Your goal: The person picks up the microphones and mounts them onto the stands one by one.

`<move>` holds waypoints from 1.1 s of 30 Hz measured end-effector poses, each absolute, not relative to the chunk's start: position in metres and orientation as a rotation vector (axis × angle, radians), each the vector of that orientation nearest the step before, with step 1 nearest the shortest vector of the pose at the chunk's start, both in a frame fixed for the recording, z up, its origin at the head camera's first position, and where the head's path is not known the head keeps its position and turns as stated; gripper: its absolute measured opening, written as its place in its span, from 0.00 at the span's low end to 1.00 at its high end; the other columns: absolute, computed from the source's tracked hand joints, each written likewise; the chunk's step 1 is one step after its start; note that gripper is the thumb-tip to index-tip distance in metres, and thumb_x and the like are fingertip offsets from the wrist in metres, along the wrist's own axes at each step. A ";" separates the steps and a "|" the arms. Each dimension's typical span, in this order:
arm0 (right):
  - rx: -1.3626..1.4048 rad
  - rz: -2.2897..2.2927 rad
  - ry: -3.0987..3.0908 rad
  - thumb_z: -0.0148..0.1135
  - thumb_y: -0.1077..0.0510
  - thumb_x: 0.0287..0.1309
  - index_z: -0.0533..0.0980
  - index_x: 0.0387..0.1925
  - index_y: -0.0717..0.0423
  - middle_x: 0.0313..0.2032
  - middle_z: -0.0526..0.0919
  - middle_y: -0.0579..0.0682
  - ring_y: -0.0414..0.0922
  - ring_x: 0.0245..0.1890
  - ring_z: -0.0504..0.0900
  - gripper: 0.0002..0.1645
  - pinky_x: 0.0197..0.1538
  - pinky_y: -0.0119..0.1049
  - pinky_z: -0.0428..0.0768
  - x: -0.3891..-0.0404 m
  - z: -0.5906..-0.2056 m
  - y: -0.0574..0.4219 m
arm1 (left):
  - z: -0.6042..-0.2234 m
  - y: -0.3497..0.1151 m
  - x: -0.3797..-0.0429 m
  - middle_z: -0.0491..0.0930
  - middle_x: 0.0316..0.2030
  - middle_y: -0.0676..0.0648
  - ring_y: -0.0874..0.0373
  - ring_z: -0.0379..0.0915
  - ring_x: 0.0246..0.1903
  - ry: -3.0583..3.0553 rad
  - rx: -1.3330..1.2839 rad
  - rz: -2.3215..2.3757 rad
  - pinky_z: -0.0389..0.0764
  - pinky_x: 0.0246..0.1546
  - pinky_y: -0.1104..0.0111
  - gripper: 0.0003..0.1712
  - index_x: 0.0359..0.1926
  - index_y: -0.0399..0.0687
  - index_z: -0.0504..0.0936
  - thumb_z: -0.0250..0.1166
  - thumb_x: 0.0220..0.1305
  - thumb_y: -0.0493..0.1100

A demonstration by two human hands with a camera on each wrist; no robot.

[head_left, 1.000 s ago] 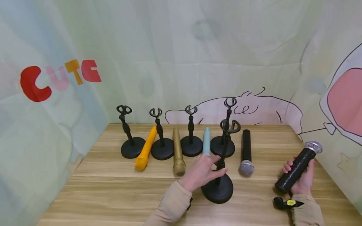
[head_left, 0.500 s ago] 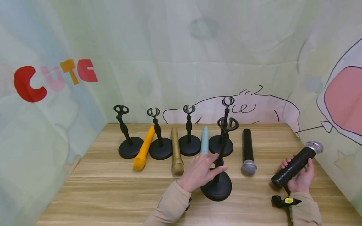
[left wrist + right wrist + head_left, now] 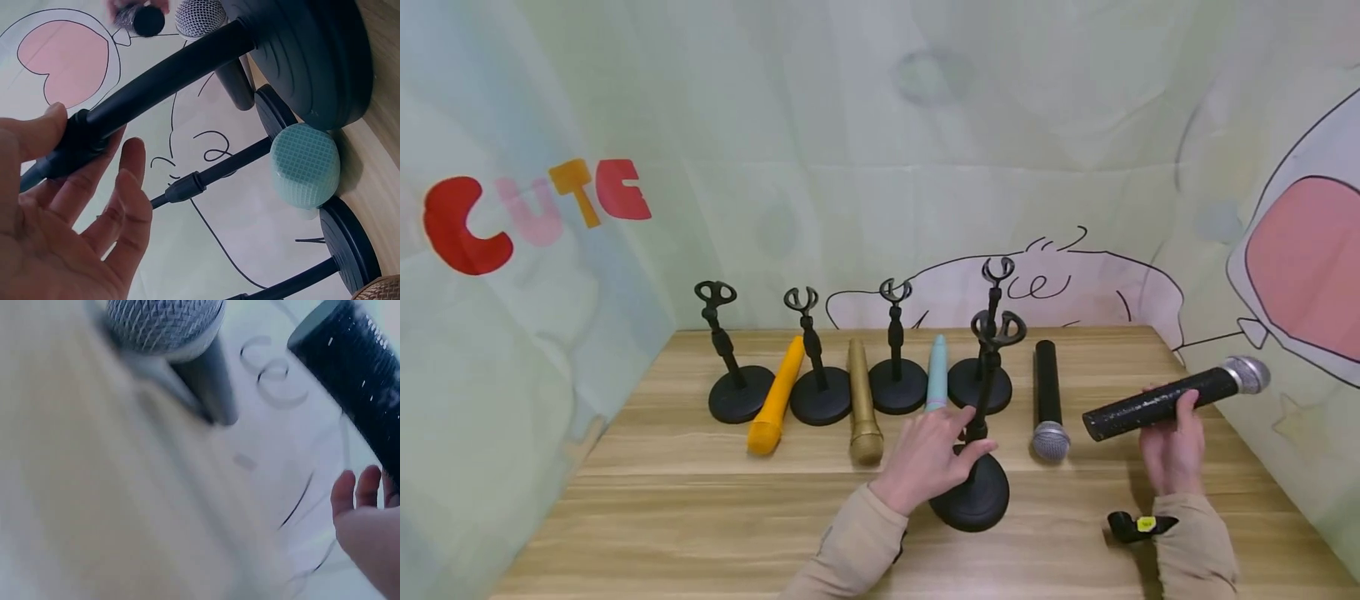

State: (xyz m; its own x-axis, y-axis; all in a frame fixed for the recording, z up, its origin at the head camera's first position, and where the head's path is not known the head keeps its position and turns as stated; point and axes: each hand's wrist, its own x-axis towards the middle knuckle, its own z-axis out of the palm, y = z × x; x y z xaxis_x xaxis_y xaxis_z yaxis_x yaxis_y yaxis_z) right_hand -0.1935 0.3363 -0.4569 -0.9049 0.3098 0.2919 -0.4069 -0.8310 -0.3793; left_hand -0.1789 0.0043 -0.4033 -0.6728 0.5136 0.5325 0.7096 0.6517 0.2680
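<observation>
My left hand [image 3: 928, 457] grips the upright of a black desktop microphone stand [image 3: 972, 504], thumb and fingers around its collar, as the left wrist view also shows. The stand's round base is low and its forked clip points up, with nothing in it. Off to the right, my right hand [image 3: 1176, 454] holds a black microphone [image 3: 1138, 410] with a silver mesh head. This microphone is raised and tilted, head to the right and tail end toward the stand. Between the hands lies another black microphone [image 3: 1047, 387], its silver head toward me.
Behind, a row of black stands [image 3: 820, 396] with bare clips lines the table's far side. An orange microphone [image 3: 778, 396], a gold microphone [image 3: 862, 400] and a light-blue microphone [image 3: 937, 375] lie among them. Printed curtains [image 3: 775, 167] rise at the back and sides.
My right hand has turned the black microphone from a steep slant to nearly level and brought its tail end left. My left hand stays on the stand.
</observation>
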 end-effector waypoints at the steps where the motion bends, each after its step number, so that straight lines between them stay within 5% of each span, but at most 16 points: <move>1: 0.288 2.593 -0.702 0.45 0.52 0.75 0.59 0.58 0.56 0.41 0.82 0.57 0.48 0.43 0.78 0.18 0.52 0.34 0.73 -0.195 -0.448 0.329 | -0.403 0.004 -0.179 0.85 0.26 0.47 0.57 0.81 0.23 -2.456 -0.959 -0.653 0.68 0.17 0.74 0.25 0.48 0.41 0.85 0.63 0.68 0.59; 8: 0.462 2.134 -1.100 0.53 0.59 0.70 0.62 0.65 0.51 0.46 0.80 0.53 0.44 0.51 0.77 0.24 0.61 0.32 0.74 -0.201 -0.383 0.274 | -0.403 0.004 -0.179 0.84 0.25 0.48 0.57 0.80 0.23 -2.473 -0.950 -0.650 0.64 0.16 0.76 0.23 0.46 0.43 0.85 0.62 0.68 0.59; 12: 0.631 1.852 -1.348 0.55 0.65 0.70 0.65 0.65 0.57 0.50 0.82 0.49 0.43 0.54 0.82 0.24 0.64 0.30 0.76 -0.201 -0.351 0.243 | -0.403 0.003 -0.178 0.81 0.21 0.50 0.58 0.78 0.21 -2.465 -0.942 -0.660 0.61 0.15 0.76 0.19 0.41 0.46 0.83 0.63 0.68 0.58; 26: 0.841 1.619 -1.325 0.67 0.50 0.63 0.65 0.63 0.61 0.54 0.83 0.52 0.46 0.55 0.84 0.34 0.62 0.36 0.80 -0.216 -0.299 0.167 | -0.402 0.004 -0.179 0.75 0.17 0.52 0.63 0.69 0.17 -2.502 -0.914 -0.685 0.56 0.14 0.78 0.18 0.43 0.48 0.84 0.65 0.67 0.58; 33: 0.931 1.711 -1.243 0.68 0.50 0.62 0.65 0.64 0.58 0.55 0.83 0.55 0.50 0.57 0.83 0.35 0.65 0.40 0.77 -0.214 -0.296 0.158 | -0.402 0.004 -0.178 0.82 0.22 0.52 0.60 0.78 0.21 -2.502 -0.907 -0.657 0.62 0.15 0.76 0.20 0.45 0.49 0.85 0.64 0.67 0.59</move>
State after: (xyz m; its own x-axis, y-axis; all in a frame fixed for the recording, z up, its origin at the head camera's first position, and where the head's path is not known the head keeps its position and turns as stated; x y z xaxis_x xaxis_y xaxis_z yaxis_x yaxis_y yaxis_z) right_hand -0.2141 0.1580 -0.2963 -0.4027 0.1840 0.8967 -0.9096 -0.1896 -0.3696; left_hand -0.1785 0.0036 -0.4018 -0.7105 0.4869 0.5080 0.6736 0.6793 0.2912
